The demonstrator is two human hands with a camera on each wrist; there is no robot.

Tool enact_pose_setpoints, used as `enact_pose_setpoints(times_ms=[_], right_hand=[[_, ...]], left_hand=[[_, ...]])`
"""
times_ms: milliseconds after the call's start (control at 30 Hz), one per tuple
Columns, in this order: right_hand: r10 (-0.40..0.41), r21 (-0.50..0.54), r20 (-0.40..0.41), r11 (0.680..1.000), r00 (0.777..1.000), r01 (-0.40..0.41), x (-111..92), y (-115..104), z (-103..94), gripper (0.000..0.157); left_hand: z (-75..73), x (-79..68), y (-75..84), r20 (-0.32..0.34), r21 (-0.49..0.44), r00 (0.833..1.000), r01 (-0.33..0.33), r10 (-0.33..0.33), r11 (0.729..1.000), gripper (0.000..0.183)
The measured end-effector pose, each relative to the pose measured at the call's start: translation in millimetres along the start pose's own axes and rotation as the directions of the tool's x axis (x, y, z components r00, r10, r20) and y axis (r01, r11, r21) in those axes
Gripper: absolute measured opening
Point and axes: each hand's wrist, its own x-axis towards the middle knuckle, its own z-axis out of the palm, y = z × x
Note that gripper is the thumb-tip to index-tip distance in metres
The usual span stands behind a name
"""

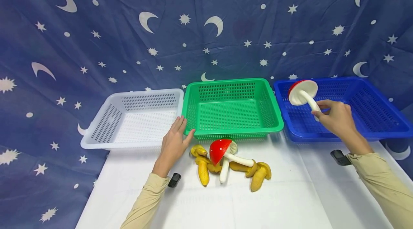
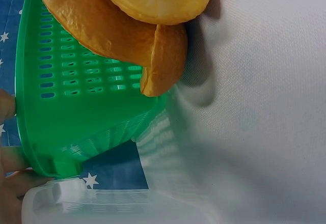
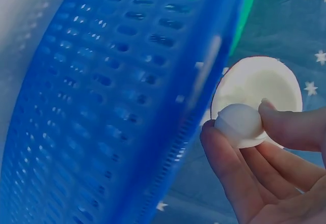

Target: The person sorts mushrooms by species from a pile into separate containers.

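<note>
My right hand [image 1: 338, 117] pinches the white stem of a red-capped toy mushroom [image 1: 305, 94] over the blue basket [image 1: 301, 136]. In the right wrist view, thumb and fingers hold the stem's rounded end [image 3: 238, 124], with the pale cap underside behind it. My left hand [image 1: 174, 141], fingers extended, rests where the white basket [image 1: 129, 145] and the green basket [image 1: 238, 131] meet. On the table near it, another red-capped mushroom [image 1: 219, 150] lies over several yellow-brown mushrooms [image 1: 203, 171]. The left wrist view shows brown mushrooms [image 2: 112, 20] close beside the green basket's wall.
Three baskets stand in a row along the back of the white-covered table [image 1: 287, 207]. A dark blue cloth [image 1: 180, 17] with moons and stars hangs behind them. Each wrist carries a small black camera.
</note>
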Motion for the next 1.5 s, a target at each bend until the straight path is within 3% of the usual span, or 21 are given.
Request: enact_pose_setpoints(times_ms=[733, 1000, 1200, 1500], right_hand=[[0.019, -0.022, 0.137, 1.000, 0.990, -0.016, 28.1, 27.9, 43.3, 0.034], [0.066, -0.078, 0.287, 0.996, 0.956, -0.045, 31.0, 28.6, 44.8, 0.035], [0.100, -0.122, 0.381, 0.991, 0.919, -0.057, 31.2, 28.0, 41.2, 0.024], [0.076, -0.109, 0.385, 0.993, 0.920, -0.036, 30.1, 28.9, 38.8, 0.026]], left_hand=[[1.5, 0.8, -0.5, -0.010, 0.002, 1.000, -0.015, 0.015, 1.000, 0.058], [0.6, 0.8, 0.3, -0.004, 0.004, 1.000, -0.012, 0.012, 1.000, 0.058], [-0.2, 1.1, 0.7, -0.009, 0.010, 1.000, -0.016, 0.016, 1.000, 0.058], [1.2, -0.2, 0.0, -0.012, 0.003, 1.000, -0.016, 0.016, 1.000, 0.058]])
